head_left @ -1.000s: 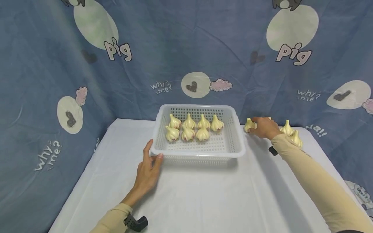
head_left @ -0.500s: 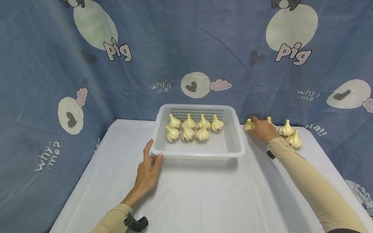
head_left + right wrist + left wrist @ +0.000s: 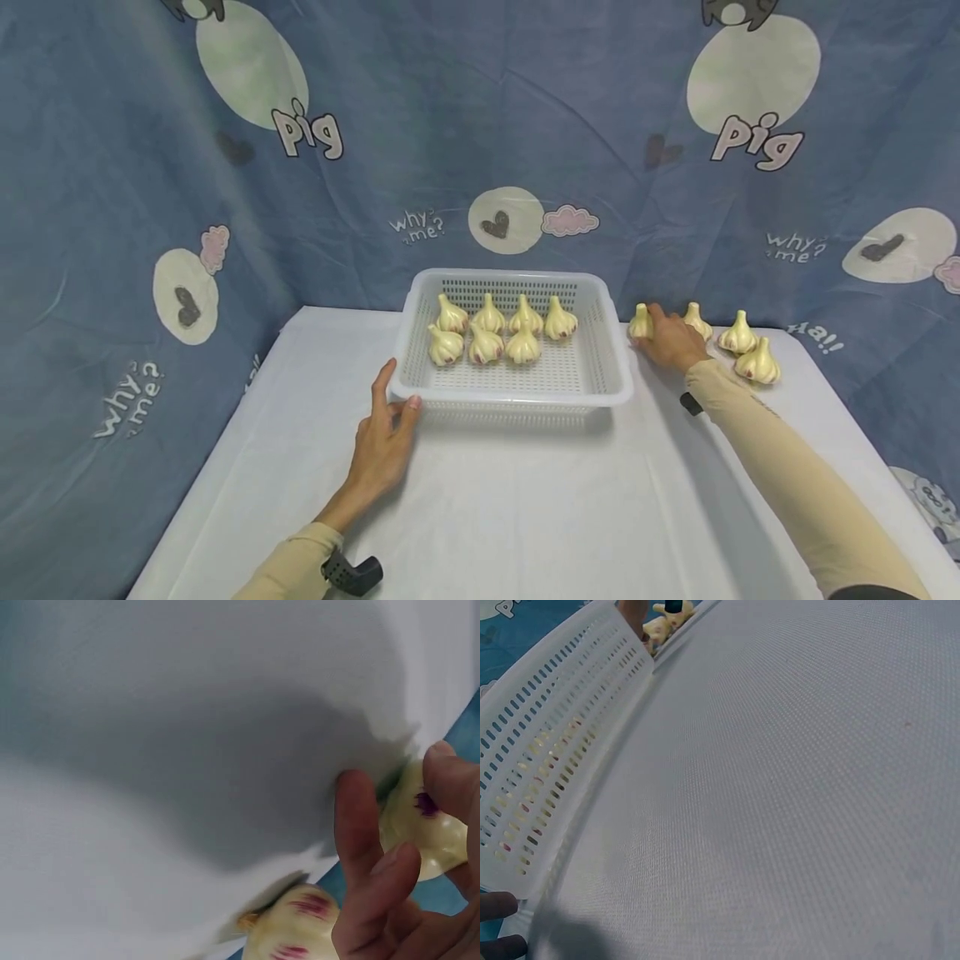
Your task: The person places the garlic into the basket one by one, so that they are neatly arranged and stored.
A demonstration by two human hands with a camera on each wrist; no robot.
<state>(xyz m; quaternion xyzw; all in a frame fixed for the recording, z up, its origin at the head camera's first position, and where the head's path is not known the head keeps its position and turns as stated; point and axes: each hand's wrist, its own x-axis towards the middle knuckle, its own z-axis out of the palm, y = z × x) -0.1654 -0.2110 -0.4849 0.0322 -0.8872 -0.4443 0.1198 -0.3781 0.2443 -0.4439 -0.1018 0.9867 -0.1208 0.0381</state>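
A white plastic basket [image 3: 510, 396] stands on the table, with several garlic bulbs [image 3: 485, 342] upright inside in two rows. My left hand [image 3: 381, 446] rests against its front left corner, index finger stretched along the side and thumb at the front rim. In the left wrist view, dark fingertips [image 3: 499, 906] show beside the basket wall [image 3: 562, 742]. Right of the basket, my right hand [image 3: 672, 337] holds a garlic bulb [image 3: 641, 320] between thumb and fingers. The right wrist view shows that bulb [image 3: 420, 817] partly hidden by the fingers.
Beyond my right hand are three more garlic bulbs: one at the back [image 3: 696, 320], one to its right [image 3: 738, 333] and one in front [image 3: 759, 363]. A white cloth [image 3: 517, 500] covers the table. A blue printed curtain [image 3: 360, 167] hangs behind and at the sides.
My right hand has shifted slightly left at the garlic bulb, and the bulbs behind it show more fully. The left hand and basket have stayed in place.
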